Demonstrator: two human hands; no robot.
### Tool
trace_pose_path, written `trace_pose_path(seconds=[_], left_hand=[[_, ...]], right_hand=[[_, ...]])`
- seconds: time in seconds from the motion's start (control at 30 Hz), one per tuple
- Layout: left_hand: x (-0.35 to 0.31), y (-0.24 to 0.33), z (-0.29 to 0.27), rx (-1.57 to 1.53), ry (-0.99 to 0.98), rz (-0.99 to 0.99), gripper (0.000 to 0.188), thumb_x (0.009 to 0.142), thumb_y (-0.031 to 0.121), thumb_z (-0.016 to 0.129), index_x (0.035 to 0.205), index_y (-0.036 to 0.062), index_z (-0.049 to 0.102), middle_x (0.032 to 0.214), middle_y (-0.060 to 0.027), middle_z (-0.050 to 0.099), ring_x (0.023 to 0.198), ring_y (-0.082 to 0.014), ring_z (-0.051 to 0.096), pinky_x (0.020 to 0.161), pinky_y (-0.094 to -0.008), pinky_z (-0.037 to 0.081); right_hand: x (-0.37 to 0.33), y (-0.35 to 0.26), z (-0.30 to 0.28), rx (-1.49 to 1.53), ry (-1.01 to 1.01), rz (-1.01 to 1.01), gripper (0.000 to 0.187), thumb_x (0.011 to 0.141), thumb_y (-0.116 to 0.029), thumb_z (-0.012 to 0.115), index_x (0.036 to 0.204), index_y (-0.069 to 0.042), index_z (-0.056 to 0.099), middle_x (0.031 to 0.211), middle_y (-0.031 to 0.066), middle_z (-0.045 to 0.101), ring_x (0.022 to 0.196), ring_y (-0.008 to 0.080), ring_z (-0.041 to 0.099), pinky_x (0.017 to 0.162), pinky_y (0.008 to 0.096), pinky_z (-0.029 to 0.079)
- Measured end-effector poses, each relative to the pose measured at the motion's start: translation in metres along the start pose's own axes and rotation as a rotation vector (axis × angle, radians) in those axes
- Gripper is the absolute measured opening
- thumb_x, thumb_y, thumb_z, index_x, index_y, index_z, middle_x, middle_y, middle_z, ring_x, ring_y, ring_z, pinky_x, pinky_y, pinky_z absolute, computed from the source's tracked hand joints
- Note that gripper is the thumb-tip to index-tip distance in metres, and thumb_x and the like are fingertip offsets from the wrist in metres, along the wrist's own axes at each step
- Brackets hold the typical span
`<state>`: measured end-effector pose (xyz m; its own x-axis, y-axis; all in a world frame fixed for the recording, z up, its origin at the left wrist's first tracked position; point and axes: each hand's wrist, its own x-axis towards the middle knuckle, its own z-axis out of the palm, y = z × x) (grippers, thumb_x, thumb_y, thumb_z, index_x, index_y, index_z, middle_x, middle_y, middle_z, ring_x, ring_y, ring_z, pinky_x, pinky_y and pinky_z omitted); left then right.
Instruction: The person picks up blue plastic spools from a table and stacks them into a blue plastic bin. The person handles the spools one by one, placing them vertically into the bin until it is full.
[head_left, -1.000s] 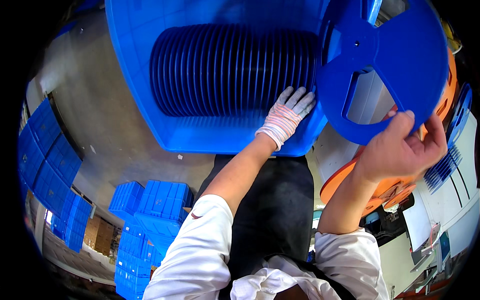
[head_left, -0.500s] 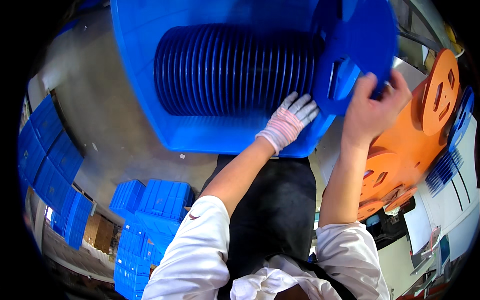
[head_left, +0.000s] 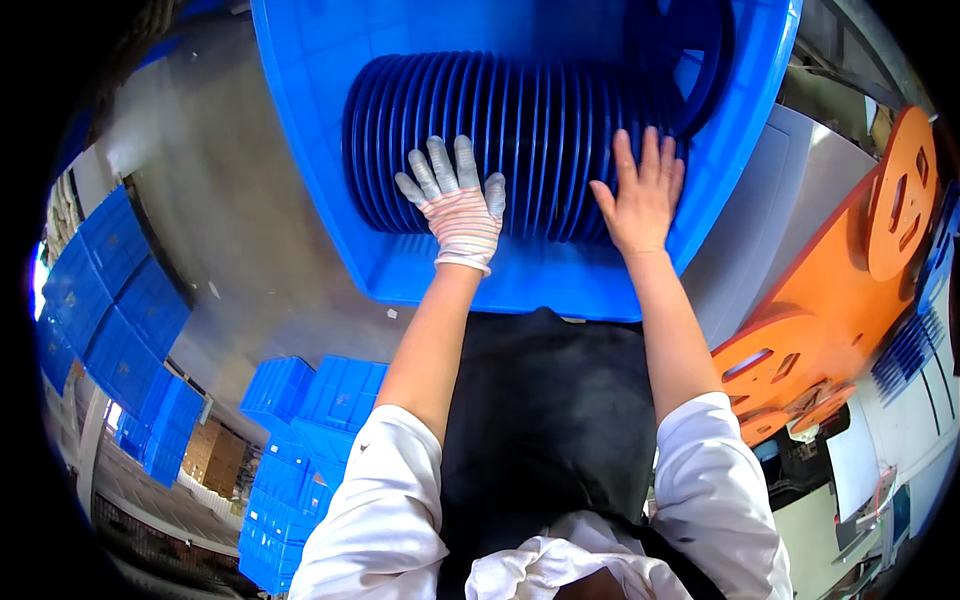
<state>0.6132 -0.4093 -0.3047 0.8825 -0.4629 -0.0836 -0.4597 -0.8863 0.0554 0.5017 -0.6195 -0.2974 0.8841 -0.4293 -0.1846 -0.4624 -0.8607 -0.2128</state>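
Observation:
A row of thin blue round discs (head_left: 535, 130) stands on edge, packed side by side, inside a large blue plastic bin (head_left: 308, 170). My left hand (head_left: 458, 210), in a grey-fingered striped glove, lies over the left half of the row with its fingers spread. On the right end of the row rests my bare right hand (head_left: 642, 200), fingers stretched out and holding nothing. Beyond it, in the bin's far right corner, a blue disc with cut-outs (head_left: 722, 80) leans at a tilt, partly in shadow.
To the right are a pale grey panel (head_left: 770, 200) and an orange board (head_left: 815, 310) carrying orange discs with slots (head_left: 902, 190). Blue crates (head_left: 338, 395) are stacked at lower left, and more blue boxes (head_left: 125, 300) stand farther left. The bin's near edge is close to my apron (head_left: 545, 420).
My right hand has let go of the blue disc it held at the bin's right side and now lies on the row. My left hand has slid leftward along the discs.

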Motion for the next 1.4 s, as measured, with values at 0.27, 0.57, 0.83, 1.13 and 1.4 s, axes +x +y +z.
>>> trace_pose_path(seconds=[0.27,0.57,0.83,1.13,1.4], left_hand=[[-0.011,-0.005,-0.011,-0.078,-0.071,-0.029,0.068,0.087,0.041,0.056,0.142,0.0030,0.043,0.149,-0.0266,0.032,0.140,-0.0480,0.022,0.114,-0.0637,0.011],[-0.124,-0.055,-0.084,-0.014,-0.277,-0.089,0.070,0.086,0.040,0.058,0.143,0.0043,0.040,0.150,-0.0255,0.033,0.140,-0.0472,0.025,0.115,-0.0618,0.012],[-0.113,-0.037,-0.181,0.146,-0.367,0.003,0.067,0.089,0.043,0.053,0.145,0.0069,0.040,0.150,-0.0205,0.037,0.139,-0.0414,0.030,0.115,-0.0564,0.020],[-0.136,0.023,-0.161,0.112,-0.570,0.144,0.069,0.086,0.022,0.064,0.146,0.0056,0.035,0.151,-0.0223,0.034,0.141,-0.0412,0.030,0.117,-0.0521,0.023],[-0.164,0.159,-0.161,-0.165,-0.883,0.395,0.050,0.086,0.028,0.062,0.129,0.0037,0.056,0.139,-0.0208,0.050,0.134,-0.0398,0.040,0.113,-0.0522,0.028]], right_hand=[[-0.013,-0.007,-0.014,-0.007,-0.074,0.042,0.076,0.092,-0.045,0.059,0.155,-0.021,0.025,0.162,0.0113,0.015,0.150,0.0360,0.009,0.117,0.0607,0.007],[-0.098,-0.052,-0.111,0.189,-0.214,0.068,0.081,0.085,-0.026,0.071,0.154,-0.017,0.029,0.161,0.0142,0.017,0.149,0.0383,0.011,0.116,0.0611,0.009],[-0.126,0.017,-0.222,0.232,-0.128,0.098,0.075,0.084,-0.023,0.070,0.150,-0.013,0.035,0.158,0.0167,0.025,0.147,0.0400,0.018,0.115,0.0585,0.019],[-0.171,0.187,-0.279,0.230,-0.023,0.369,0.066,0.089,-0.018,0.065,0.147,-0.011,0.036,0.155,0.0160,0.028,0.146,0.0378,0.022,0.116,0.0524,0.023],[-0.203,0.318,-0.292,0.219,0.106,0.545,0.078,0.086,-0.019,0.069,0.151,-0.008,0.028,0.159,0.0182,0.020,0.148,0.0386,0.017,0.118,0.0510,0.022]])
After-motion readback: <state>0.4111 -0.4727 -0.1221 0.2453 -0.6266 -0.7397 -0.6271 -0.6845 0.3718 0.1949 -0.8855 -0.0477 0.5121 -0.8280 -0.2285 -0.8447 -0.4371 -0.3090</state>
